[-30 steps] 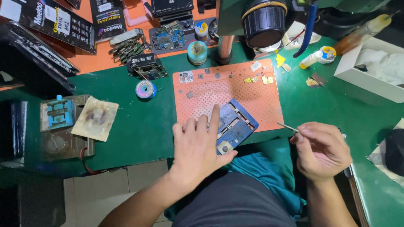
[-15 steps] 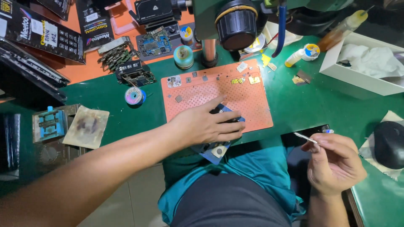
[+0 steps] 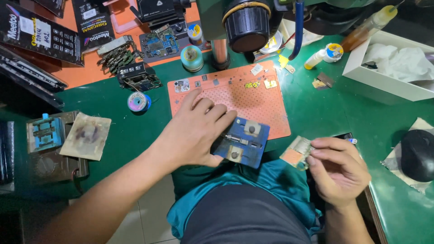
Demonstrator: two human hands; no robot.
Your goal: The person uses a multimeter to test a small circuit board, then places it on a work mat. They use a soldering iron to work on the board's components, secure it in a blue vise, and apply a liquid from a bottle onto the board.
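My left hand [image 3: 194, 131] lies across the left side of a blue board-holding fixture [image 3: 246, 142] at the near edge of the orange work mat [image 3: 266, 106]. Its fingers press on top and the thumb sits at the fixture's near corner. The fixture overhangs the table edge above my lap. To the right, my right hand [image 3: 339, 169] pinches a small flat piece [image 3: 296, 153], silvery with an orange patch, between thumb and fingers. It hovers just off the green table edge. The tweezers seen earlier are not visible in it.
A microscope head [image 3: 246, 20] hangs over the mat's far side. Small chips [image 3: 255, 83] lie along the mat's top. Also on the green table: solder spool [image 3: 138, 101], circuit boards [image 3: 158, 43], white box with tissue [image 3: 389, 68], small bottle [image 3: 323, 56], black mouse [image 3: 418, 153], second fixture [image 3: 45, 133].
My left hand has pulled the blue fixture toward the table's near edge. My right hand, which held tweezers before, now pinches a small flat silvery piece.
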